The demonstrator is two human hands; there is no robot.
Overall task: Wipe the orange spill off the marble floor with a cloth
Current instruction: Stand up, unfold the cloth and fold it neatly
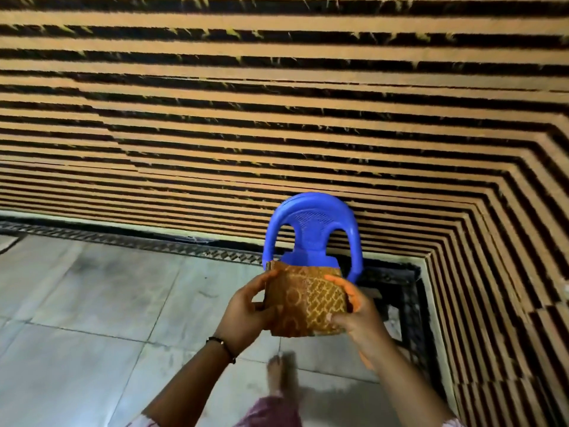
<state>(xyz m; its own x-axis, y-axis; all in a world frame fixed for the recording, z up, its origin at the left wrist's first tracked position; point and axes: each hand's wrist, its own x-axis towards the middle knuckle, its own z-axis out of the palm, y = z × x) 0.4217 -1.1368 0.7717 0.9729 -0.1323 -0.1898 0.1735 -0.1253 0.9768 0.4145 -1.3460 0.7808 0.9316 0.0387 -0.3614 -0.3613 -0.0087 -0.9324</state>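
So at this point the person was standing on the marble floor (92, 303) with a folded patterned cloth (303, 298) held up in front of them at chest height, well clear of the ground. Left hand (249, 309) was curled around the cloth's 9 o'clock edge, thumb on the front. Right hand (358, 315) was closed on the 3 o'clock side, pinching the lower corner. Both had a proper grip on it, neither was open.

Thing worth noting: the right hand's fingers (335, 279) and the edge of that palm were smeared bright orange, so some of the mess was on the hand itself.

As for progress, honestly I couldn't spot any orange spill on the tiles in view. The floor just looked grey with a few dull scuffs toward 9 o'clock. So either the spill was out of shot or it was already gone, can't say which. The cloth wasn't touching the floor, so no wiping was happening here.

Behind the cloth at 12 o'clock sat a blue plastic chair (311, 223) against the striped wall (277, 103). A bare foot (278, 377) showed at 6 o'clock, blurry.
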